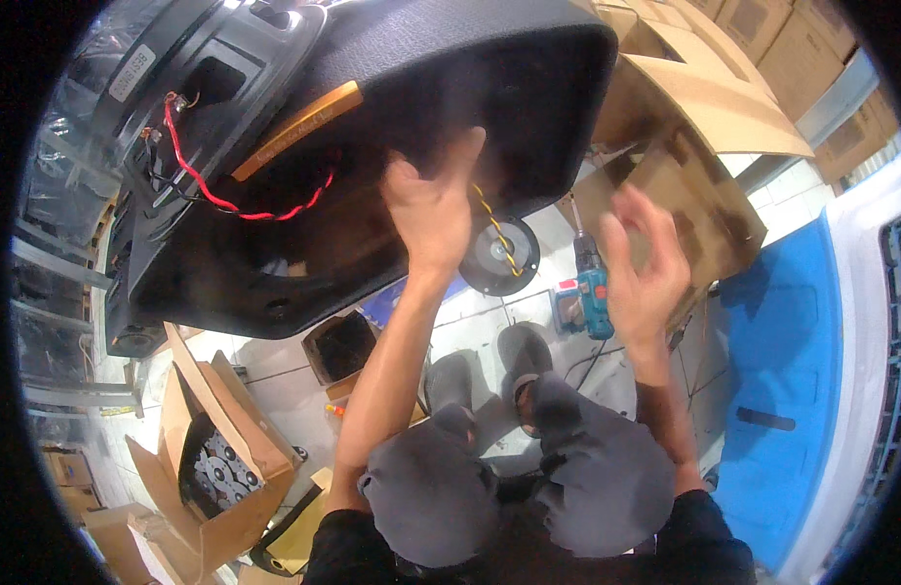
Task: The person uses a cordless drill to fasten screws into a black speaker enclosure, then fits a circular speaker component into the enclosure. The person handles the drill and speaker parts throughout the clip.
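Observation:
In front of me stands a large black speaker cabinet (509, 88). My left hand (429, 219) is over its dark panel, thumb stretched up and apart from the partly hidden fingers; I see nothing in it. A twisted yellow-and-black wire (487, 210) runs beside that hand down to a round black speaker driver (485, 265) below. To the right, my right hand (653, 268) is raised with curled fingers apart from the thumb, holding nothing visible. Close to it is a teal cordless drill (594, 292) with a long bit. Some blur covers the fingertips.
A large loudspeaker (221, 68) with red and black wires (207, 195) rests on the cabinet's left, near a gold strip (296, 132). Open cardboard boxes (724, 195) stand right and lower left, one holding round metal parts (221, 473). A blue panel (782, 390) is at right.

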The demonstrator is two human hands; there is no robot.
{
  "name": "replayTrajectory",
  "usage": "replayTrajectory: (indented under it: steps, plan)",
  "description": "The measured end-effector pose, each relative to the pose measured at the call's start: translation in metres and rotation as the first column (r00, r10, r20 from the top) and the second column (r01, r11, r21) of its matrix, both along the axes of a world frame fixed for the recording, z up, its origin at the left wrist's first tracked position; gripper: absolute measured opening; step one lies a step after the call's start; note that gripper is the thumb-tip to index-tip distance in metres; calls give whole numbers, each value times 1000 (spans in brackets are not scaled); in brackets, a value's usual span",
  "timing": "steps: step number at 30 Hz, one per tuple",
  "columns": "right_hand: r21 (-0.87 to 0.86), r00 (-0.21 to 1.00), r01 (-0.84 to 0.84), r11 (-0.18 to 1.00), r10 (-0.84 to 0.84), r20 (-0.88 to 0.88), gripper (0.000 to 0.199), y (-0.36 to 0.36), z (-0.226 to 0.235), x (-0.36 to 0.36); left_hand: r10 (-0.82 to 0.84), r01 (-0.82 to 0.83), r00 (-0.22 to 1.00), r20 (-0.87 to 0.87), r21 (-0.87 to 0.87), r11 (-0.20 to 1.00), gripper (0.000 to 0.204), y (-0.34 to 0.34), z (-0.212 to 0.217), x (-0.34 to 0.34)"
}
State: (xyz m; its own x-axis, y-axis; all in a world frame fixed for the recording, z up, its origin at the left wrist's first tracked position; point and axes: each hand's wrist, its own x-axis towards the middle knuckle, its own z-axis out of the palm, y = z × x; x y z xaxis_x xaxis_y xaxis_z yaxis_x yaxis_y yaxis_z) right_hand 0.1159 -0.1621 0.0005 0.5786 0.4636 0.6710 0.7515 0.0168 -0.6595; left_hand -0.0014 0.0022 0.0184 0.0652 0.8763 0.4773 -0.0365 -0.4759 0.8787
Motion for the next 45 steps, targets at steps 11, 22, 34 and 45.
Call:
replayTrajectory:
  steps: [11, 22, 34, 45]
  plan:
    - [-16, 748, -92, 996, 80, 658, 76, 94, 61, 14, -103, 92, 991, -82, -121, 988, 32, 0, 0, -8]
    - [-36, 841, -136, 990, 135, 524, 84, 102, 64, 13, -60, 60, 997, -51, 16, 998, 32, 3, -16, -3]
    - [107, 847, -183, 977, 101, 522, 74, 102, 50, 10, 67, -36, 995, -68, 384, 923, 29, 13, -29, -1]
    - [119, 857, -159, 980, 77, 510, 72, 103, 45, 14, 25, -14, 999, -41, 245, 970, 29, 5, -28, -1]
